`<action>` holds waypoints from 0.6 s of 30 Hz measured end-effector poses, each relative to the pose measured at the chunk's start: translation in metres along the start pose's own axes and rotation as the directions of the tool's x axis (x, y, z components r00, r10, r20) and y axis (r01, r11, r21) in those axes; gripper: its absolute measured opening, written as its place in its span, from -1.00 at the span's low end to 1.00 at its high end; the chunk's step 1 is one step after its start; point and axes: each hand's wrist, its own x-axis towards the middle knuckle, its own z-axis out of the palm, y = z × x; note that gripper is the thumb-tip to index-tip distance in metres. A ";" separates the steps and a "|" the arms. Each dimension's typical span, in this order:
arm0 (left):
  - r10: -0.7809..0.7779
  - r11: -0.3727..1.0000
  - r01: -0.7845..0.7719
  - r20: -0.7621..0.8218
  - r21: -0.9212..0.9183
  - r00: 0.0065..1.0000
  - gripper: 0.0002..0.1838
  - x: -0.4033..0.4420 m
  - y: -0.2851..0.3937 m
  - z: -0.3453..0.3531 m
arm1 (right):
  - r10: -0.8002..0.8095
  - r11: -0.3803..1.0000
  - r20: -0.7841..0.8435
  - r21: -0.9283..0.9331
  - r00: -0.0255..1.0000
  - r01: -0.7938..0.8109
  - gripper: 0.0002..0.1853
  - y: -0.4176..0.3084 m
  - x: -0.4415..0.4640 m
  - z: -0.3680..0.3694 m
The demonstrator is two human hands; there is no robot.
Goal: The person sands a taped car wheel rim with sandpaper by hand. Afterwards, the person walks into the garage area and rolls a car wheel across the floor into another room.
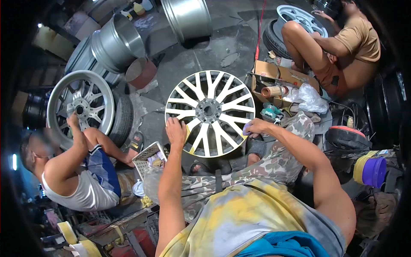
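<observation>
A multi-spoke alloy wheel [208,112] with a pale cream face, yellow edges and a grey hub lies face up before my knees. My left hand [175,132] rests on its near left rim, fingers spread over a spoke end. At the near right rim, my right hand [257,127] pinches a small purple pad [245,129] against the edge. The pad is mostly covered by my fingers, so its exact kind is unclear.
One co-worker [81,184] at left handles a silver wheel [64,88]; another [355,43] sits by a pale blue wheel [299,13]. A cardboard box [262,70], green power tool [270,112] and plastic basket [140,164] flank my legs. Bare rims [188,19] stand behind.
</observation>
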 end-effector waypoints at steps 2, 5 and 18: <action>0.120 0.993 -0.119 0.043 -0.017 0.992 -0.78 -0.011 0.004 0.005 | 0.069 0.988 -0.045 0.141 0.997 -0.062 -0.73 0.001 0.006 0.004; 0.030 0.998 -0.026 0.066 -0.055 0.997 -0.81 -0.028 0.020 0.009 | 0.060 0.993 -0.109 0.108 0.992 -0.048 -0.79 0.002 0.011 0.010; -0.224 0.947 0.321 0.689 -0.013 0.689 -0.24 -0.031 0.028 0.007 | -0.019 0.999 -0.761 -0.038 0.649 -0.016 -0.29 -0.001 0.057 -0.021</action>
